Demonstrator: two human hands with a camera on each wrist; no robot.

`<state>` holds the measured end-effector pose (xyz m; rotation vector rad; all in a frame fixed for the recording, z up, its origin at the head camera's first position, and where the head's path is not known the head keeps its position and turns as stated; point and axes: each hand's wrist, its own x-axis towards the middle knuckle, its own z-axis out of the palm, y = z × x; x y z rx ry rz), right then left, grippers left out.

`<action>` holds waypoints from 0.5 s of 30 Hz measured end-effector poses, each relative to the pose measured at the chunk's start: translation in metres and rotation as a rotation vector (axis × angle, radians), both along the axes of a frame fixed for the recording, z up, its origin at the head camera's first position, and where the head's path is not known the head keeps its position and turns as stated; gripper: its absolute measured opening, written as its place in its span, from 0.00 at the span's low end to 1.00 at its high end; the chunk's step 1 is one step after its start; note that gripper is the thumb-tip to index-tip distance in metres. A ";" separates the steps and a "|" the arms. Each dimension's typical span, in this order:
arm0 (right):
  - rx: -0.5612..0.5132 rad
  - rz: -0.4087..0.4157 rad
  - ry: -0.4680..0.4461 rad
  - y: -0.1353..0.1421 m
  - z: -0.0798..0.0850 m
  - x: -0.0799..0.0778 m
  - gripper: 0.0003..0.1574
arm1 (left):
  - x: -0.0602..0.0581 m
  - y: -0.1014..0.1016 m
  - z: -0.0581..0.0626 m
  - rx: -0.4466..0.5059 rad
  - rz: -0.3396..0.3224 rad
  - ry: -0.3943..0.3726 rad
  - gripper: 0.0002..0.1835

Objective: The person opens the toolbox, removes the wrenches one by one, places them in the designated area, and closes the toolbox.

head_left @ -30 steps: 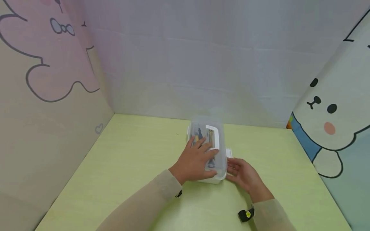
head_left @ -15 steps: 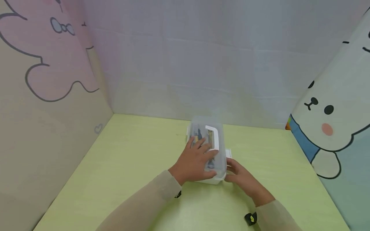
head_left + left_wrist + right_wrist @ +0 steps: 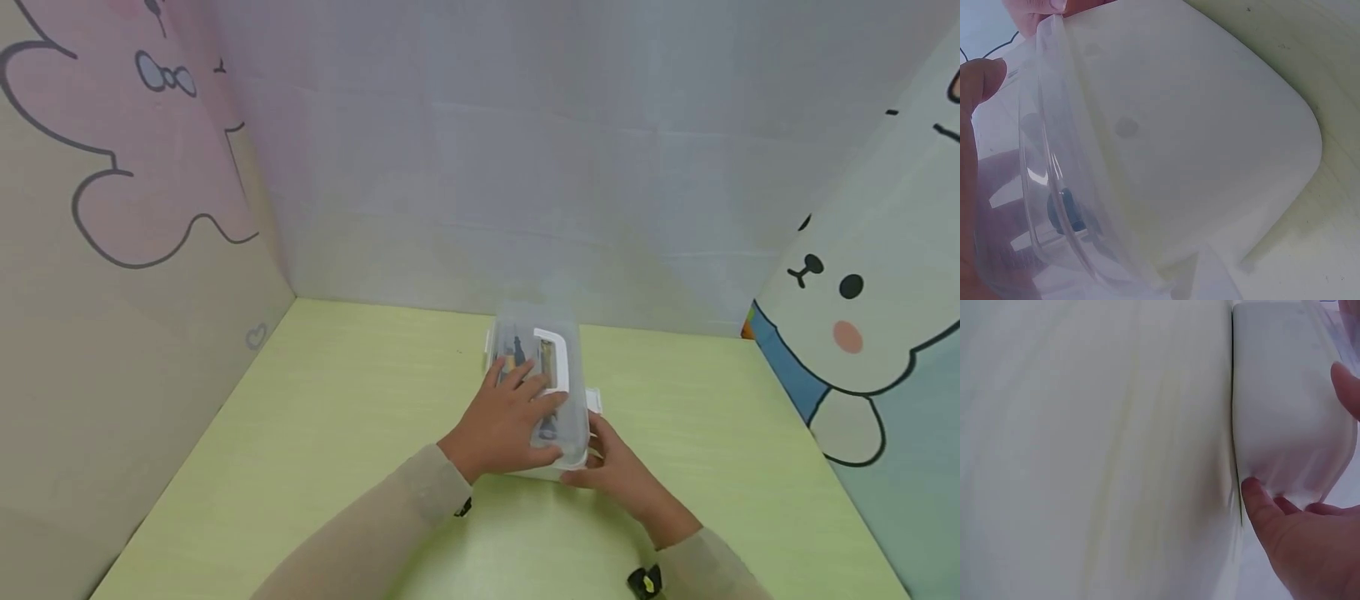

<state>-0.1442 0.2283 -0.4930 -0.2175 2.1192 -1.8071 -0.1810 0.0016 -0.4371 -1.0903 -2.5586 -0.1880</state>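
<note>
A white storage box (image 3: 538, 472) with a clear lid (image 3: 576, 429) stands on the table. A white handle (image 3: 562, 358) is set in the lid, and blurred dark and yellow items show through it. My left hand (image 3: 510, 423) rests on top of the lid with its fingers spread. My right hand (image 3: 626, 475) holds the box's near right corner, thumb on the near side and fingers on the right side. In the right wrist view, its fingertips (image 3: 1254, 487) touch the white box wall (image 3: 1291, 381). A white latch (image 3: 594, 400) sticks out on the right side.
The pale yellow-green table (image 3: 360, 375) meets a whitish back wall (image 3: 480, 183) just behind the box. Side panels with cartoon drawings flank it. A black wrist strap (image 3: 645, 582) is by the right sleeve.
My right hand has moved in from beside the box to its near right corner, its thumb coming round to the near side. The left hand stays on the lid.
</note>
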 end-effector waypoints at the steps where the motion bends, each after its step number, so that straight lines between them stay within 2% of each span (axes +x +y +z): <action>1: 0.010 -0.005 0.014 -0.001 -0.001 0.000 0.61 | 0.000 0.000 0.000 -0.005 0.000 -0.003 0.35; 9: 0.034 0.001 0.086 0.001 -0.007 -0.002 0.66 | 0.002 0.002 0.004 -0.075 -0.006 -0.018 0.37; 15: -0.010 -0.002 0.060 0.001 -0.007 -0.002 0.64 | 0.004 0.005 0.008 -0.095 -0.022 -0.021 0.36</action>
